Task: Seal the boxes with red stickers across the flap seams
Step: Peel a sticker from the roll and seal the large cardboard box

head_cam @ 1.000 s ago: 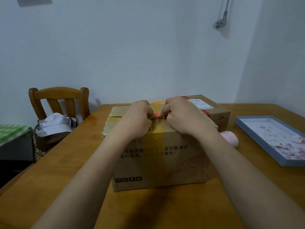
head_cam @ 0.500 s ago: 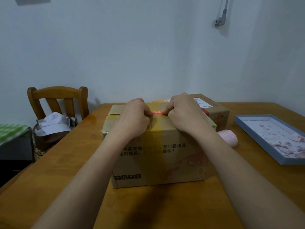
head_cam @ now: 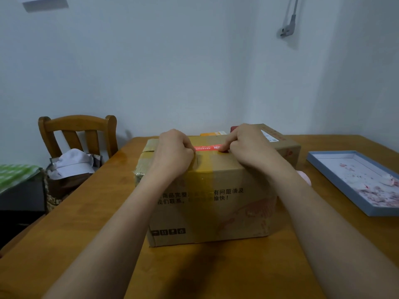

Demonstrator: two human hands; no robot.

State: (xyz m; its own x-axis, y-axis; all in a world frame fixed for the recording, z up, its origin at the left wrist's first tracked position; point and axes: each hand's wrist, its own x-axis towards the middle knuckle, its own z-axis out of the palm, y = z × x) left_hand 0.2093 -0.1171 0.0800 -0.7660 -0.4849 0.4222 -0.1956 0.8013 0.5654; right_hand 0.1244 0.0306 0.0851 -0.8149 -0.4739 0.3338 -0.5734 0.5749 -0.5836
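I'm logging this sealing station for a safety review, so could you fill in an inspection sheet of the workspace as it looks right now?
Surface: wooden table, bare wood in front of the box.
Job's things: large cardboard box with a red sticker lying across its top; a second cardboard box behind it.
Clutter: blue tray at the right holding pink-and-white scraps; pink object partly hidden by the right forearm.
Hands: left hand and right hand on the box top, fingertips at the sticker's ends.
Cables: grey cord with plug hanging on the wall.
Surroundings: wooden chair, bag with a white item on top, white walls.
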